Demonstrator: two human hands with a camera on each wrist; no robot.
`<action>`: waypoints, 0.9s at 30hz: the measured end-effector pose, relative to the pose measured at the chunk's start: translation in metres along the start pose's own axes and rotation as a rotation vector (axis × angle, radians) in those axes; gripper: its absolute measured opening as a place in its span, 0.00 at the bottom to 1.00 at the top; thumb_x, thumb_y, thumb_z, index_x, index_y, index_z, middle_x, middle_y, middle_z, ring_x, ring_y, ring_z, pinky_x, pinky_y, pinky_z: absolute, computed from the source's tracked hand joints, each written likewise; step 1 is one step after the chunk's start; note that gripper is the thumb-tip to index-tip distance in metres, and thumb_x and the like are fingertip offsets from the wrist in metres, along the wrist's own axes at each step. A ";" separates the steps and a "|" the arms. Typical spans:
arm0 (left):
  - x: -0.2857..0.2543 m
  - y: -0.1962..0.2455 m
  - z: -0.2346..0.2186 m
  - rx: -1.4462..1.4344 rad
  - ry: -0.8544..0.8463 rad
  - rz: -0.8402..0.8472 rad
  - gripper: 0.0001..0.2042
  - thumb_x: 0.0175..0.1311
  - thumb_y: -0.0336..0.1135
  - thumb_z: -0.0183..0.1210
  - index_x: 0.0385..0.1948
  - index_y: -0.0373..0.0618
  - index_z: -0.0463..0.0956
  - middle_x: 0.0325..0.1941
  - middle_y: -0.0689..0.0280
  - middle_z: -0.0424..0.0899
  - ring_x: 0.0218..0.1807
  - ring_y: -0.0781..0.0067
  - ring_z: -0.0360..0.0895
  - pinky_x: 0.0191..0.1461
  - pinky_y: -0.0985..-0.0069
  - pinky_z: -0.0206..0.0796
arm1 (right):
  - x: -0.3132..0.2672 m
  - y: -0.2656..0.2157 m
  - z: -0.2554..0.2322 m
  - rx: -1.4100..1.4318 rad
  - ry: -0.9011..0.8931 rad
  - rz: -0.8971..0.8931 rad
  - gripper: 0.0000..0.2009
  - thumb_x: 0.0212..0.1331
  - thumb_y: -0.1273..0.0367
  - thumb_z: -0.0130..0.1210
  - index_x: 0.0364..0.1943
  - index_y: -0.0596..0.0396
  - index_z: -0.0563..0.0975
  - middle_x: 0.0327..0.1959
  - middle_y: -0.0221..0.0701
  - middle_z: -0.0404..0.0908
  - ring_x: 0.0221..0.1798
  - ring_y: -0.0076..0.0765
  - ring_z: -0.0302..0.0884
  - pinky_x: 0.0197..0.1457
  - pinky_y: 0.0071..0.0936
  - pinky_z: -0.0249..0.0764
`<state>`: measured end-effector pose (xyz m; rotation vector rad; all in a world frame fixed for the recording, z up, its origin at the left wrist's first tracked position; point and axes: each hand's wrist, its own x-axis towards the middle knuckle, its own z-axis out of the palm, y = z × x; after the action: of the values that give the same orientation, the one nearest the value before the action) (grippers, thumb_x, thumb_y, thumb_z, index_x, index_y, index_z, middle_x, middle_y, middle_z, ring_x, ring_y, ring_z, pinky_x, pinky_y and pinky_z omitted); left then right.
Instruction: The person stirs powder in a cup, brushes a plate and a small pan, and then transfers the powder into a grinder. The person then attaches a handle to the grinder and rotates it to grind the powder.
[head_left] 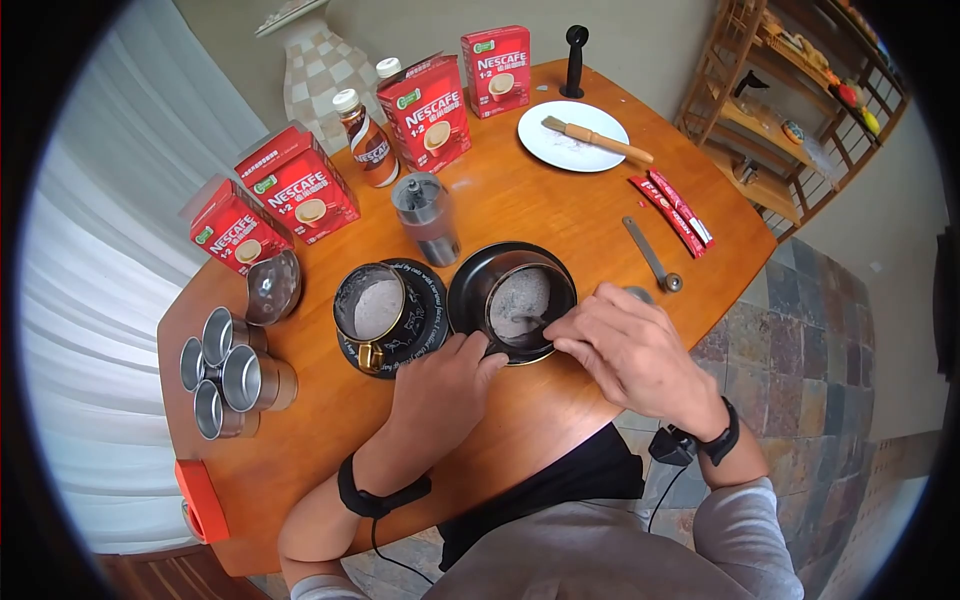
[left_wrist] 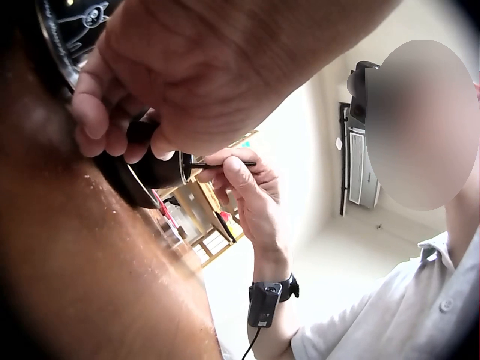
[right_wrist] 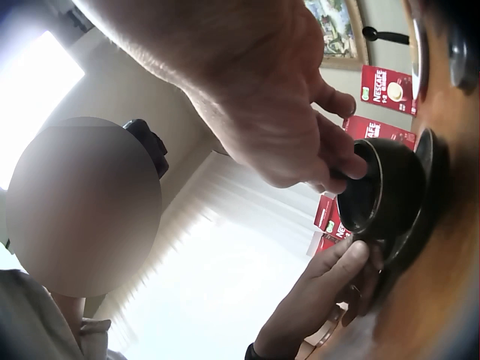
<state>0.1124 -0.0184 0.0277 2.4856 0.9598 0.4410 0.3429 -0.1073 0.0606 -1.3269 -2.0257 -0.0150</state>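
Observation:
A black cup [head_left: 494, 292] with a thin gold rim stands on a black saucer [head_left: 465, 275] and holds a pale, greyish frothy drink. My left hand [head_left: 440, 390] pinches the cup's handle, which the fingers mostly hide. Between the thumb and fingers of my right hand [head_left: 635, 350] is the thin dark handle of a spoon [left_wrist: 214, 165], whose lower end dips into the drink. From the right wrist view, both hands close in on the cup [right_wrist: 401, 187] from two sides. Left of it, a second cup [head_left: 343, 312] with a gold handle sits on a lettered black saucer [head_left: 425, 310], also filled.
Behind the cups stand a coffee grinder [head_left: 428, 220], coffee bottles [head_left: 368, 145] and several red boxes [head_left: 305, 190]. Metal cups [head_left: 245, 378] and a glass bowl [head_left: 273, 288] are at left. A brush [head_left: 600, 140] on a white plate [head_left: 570, 160], red sachets [head_left: 678, 215] and a measuring spoon [head_left: 648, 250] lie at right.

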 end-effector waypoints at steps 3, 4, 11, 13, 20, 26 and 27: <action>0.000 -0.003 0.002 -0.017 0.015 0.016 0.10 0.75 0.39 0.59 0.39 0.42 0.75 0.34 0.52 0.83 0.36 0.40 0.82 0.36 0.52 0.72 | -0.002 -0.001 0.012 0.116 0.116 0.125 0.04 0.63 0.74 0.65 0.39 0.60 0.84 0.32 0.36 0.81 0.35 0.43 0.78 0.37 0.36 0.74; 0.000 -0.004 0.002 -0.027 0.020 0.021 0.10 0.75 0.39 0.59 0.40 0.42 0.76 0.35 0.52 0.83 0.37 0.40 0.82 0.36 0.52 0.73 | -0.003 -0.002 0.015 0.148 0.148 0.176 0.04 0.64 0.75 0.65 0.39 0.60 0.84 0.31 0.36 0.82 0.34 0.43 0.78 0.37 0.37 0.73; -0.001 -0.004 0.002 -0.034 0.035 0.033 0.10 0.76 0.40 0.59 0.39 0.42 0.75 0.33 0.52 0.83 0.36 0.40 0.82 0.36 0.51 0.72 | -0.007 -0.006 0.027 0.273 0.274 0.430 0.04 0.67 0.74 0.63 0.40 0.60 0.86 0.28 0.36 0.84 0.32 0.40 0.81 0.37 0.33 0.74; 0.000 -0.004 0.001 -0.036 0.032 0.032 0.11 0.76 0.40 0.59 0.38 0.42 0.75 0.33 0.52 0.83 0.36 0.40 0.81 0.35 0.51 0.72 | -0.008 -0.007 0.029 0.265 0.282 0.427 0.02 0.65 0.75 0.64 0.38 0.60 0.85 0.30 0.38 0.84 0.32 0.44 0.79 0.35 0.36 0.74; 0.000 -0.003 0.002 -0.036 0.031 0.029 0.12 0.75 0.41 0.59 0.37 0.41 0.74 0.33 0.53 0.82 0.36 0.39 0.81 0.35 0.52 0.72 | -0.005 -0.027 0.030 0.154 0.238 0.249 0.03 0.62 0.77 0.65 0.38 0.59 0.84 0.30 0.37 0.84 0.31 0.44 0.78 0.35 0.35 0.74; -0.002 -0.002 0.003 -0.018 0.032 0.034 0.14 0.76 0.43 0.58 0.37 0.41 0.74 0.33 0.53 0.83 0.36 0.40 0.82 0.36 0.50 0.72 | -0.001 -0.034 0.039 0.193 0.294 0.318 0.04 0.66 0.76 0.62 0.41 0.61 0.84 0.31 0.38 0.84 0.30 0.42 0.80 0.35 0.33 0.75; -0.002 -0.002 0.003 -0.012 0.022 0.025 0.14 0.76 0.44 0.58 0.37 0.41 0.74 0.33 0.53 0.83 0.36 0.40 0.82 0.37 0.50 0.72 | -0.002 -0.030 0.043 0.246 0.310 0.376 0.04 0.67 0.75 0.62 0.42 0.61 0.84 0.31 0.38 0.84 0.30 0.40 0.81 0.35 0.32 0.75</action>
<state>0.1116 -0.0192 0.0239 2.4899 0.9324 0.4818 0.2952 -0.1071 0.0384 -1.4262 -1.4501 0.1822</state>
